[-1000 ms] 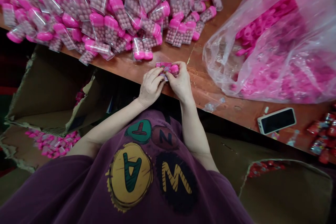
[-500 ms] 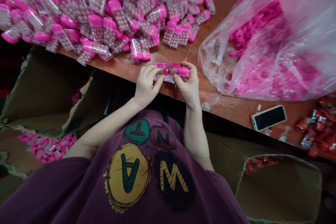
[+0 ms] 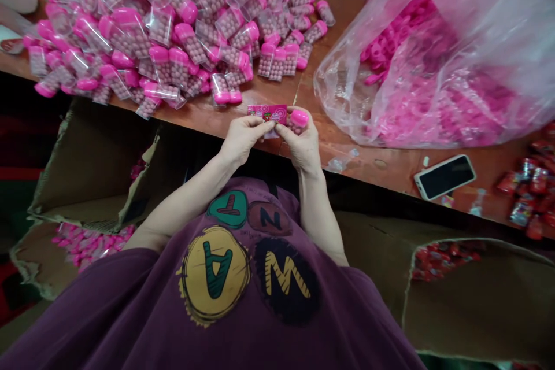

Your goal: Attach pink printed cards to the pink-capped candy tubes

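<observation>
Reddish-brown tabletop [image 3: 280, 92] ahead, thin seam [image 3: 296, 91] across it. Deep shadow under front edge. Cardboard box [image 3: 91, 156] below left, rim torn; another carton [image 3: 481, 312] below right. Light dim down there.

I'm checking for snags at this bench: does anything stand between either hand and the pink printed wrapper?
Nothing visible does. The left hand and right hand both touch the pink printed wrapper; the pink-capped bottle in the right hand sits beside it.
</observation>
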The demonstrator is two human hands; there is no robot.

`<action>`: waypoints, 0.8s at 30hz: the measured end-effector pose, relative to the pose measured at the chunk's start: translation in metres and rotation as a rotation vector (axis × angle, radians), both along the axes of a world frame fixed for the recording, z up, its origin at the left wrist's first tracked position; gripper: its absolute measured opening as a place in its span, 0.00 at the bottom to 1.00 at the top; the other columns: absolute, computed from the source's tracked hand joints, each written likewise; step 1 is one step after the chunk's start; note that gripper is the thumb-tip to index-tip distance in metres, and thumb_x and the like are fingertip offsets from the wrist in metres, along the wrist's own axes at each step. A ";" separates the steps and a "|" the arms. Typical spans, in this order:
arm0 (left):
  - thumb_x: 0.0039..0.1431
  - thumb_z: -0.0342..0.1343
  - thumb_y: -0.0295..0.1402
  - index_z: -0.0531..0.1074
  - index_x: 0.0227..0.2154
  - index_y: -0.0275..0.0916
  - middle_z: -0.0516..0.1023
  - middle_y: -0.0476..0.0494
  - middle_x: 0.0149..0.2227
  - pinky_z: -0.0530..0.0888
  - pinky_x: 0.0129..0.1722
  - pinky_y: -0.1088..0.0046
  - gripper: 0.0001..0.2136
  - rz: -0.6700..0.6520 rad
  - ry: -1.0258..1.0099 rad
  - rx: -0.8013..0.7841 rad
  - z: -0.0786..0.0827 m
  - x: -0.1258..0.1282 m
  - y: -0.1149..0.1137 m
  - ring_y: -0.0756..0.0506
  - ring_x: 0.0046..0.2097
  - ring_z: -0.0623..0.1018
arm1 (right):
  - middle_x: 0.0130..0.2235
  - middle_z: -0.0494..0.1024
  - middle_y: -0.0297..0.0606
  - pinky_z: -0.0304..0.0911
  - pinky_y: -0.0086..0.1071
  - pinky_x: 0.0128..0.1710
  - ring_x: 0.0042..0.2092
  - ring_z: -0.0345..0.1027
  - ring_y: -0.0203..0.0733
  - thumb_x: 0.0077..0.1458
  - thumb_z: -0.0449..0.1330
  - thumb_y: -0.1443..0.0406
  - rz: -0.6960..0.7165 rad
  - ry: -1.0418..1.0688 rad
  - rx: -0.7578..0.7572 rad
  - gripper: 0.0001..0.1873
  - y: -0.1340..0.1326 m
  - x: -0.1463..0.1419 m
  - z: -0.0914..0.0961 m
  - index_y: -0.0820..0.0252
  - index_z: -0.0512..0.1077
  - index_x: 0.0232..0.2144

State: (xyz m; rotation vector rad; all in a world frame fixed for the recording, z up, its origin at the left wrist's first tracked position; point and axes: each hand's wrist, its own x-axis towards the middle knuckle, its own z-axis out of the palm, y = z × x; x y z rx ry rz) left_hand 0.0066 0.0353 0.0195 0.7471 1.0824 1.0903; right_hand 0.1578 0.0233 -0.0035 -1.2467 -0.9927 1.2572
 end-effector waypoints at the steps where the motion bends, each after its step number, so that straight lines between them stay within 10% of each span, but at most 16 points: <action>1: 0.51 0.75 0.33 0.78 0.19 0.36 0.72 0.51 0.19 0.63 0.27 0.77 0.13 -0.015 0.009 0.001 0.000 0.000 0.000 0.55 0.24 0.68 | 0.47 0.82 0.35 0.78 0.43 0.55 0.50 0.80 0.45 0.45 0.77 0.46 -0.004 0.009 -0.001 0.36 0.001 0.000 -0.002 0.49 0.70 0.51; 13: 0.46 0.79 0.36 0.74 0.16 0.35 0.73 0.51 0.16 0.64 0.24 0.78 0.19 0.060 -0.048 -0.041 -0.001 0.017 0.001 0.55 0.20 0.69 | 0.36 0.77 0.30 0.75 0.31 0.39 0.34 0.71 0.33 0.49 0.77 0.47 -0.066 0.141 0.093 0.29 0.003 -0.006 -0.009 0.53 0.75 0.47; 24: 0.63 0.67 0.25 0.79 0.23 0.34 0.77 0.48 0.22 0.68 0.25 0.78 0.12 -0.024 -0.075 -0.166 0.010 0.014 0.002 0.55 0.23 0.73 | 0.34 0.76 0.28 0.70 0.31 0.31 0.28 0.63 0.32 0.48 0.76 0.41 -0.059 0.178 -0.012 0.33 -0.001 0.011 -0.008 0.50 0.75 0.49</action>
